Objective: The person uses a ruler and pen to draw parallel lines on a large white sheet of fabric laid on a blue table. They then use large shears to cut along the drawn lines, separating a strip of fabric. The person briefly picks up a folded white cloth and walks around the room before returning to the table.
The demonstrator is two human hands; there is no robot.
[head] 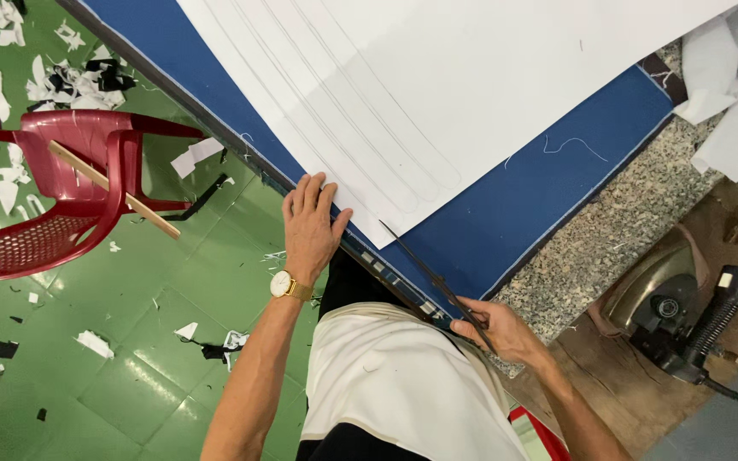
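Left hand point(307, 224) lay flat, fingers spread, pressing the edge of the white fabric point(437, 94) on the blue cloth point(548, 179). Right hand point(501, 329) gripped the scissors point(433, 277) by the handles, blades nearly closed, tip touching the fabric's corner.

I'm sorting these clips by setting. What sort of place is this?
Probably a tailoring or garment workshop: scissors cutting white fabric marked with lines, an iron beside the table, fabric scraps over the green floor.
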